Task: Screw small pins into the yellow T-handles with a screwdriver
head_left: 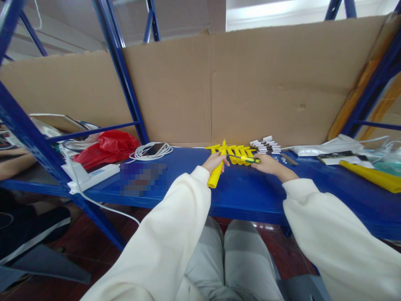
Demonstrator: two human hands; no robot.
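Note:
My left hand (214,161) is wrapped round a yellow tapered plastic tube (214,179), its wide end toward me and its narrow end toward the cardboard. From the right, my right hand (265,163) grips a screwdriver (249,159) with a yellow and dark handle. The screwdriver's thin shaft points left, at the tube just above my left hand; whether the tip touches it I cannot tell. Behind the hands lies a row of several similar yellow tapered pieces (232,155). Several white and black marker-like sticks (266,145) are bunched beyond my right hand.
On the blue shelf (241,192), a coiled white cable (150,151), a power strip (97,175) and a red plastic bag (106,148) lie left. A long yellow piece (372,176) and a clear bag (326,145) are right. Cardboard (250,83) stands behind. Another person's arm (15,163) shows far left.

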